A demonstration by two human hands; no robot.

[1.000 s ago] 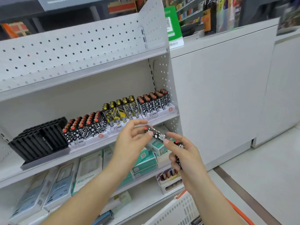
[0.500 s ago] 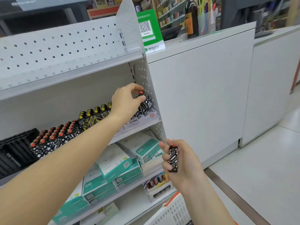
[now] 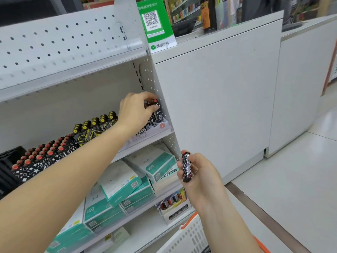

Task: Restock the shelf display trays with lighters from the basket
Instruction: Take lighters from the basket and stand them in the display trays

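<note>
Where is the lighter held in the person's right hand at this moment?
In the head view, the lighter sits lower right of centre, upright in the right hand, beside the teal boxes and above the white basket.

Two bare forearms reach into view, with no sleeve showing anywhere along them. The left hand (image 3: 135,111), toward ten o'clock, wears no glove, ring or watch; its wrist is bare and smooth. The right hand (image 3: 200,172), toward five o'clock, is likewise ungloved, with no band at the wrist. The fingernails that show are short and plain, without polish. Nothing else of the person is visible.
</note>
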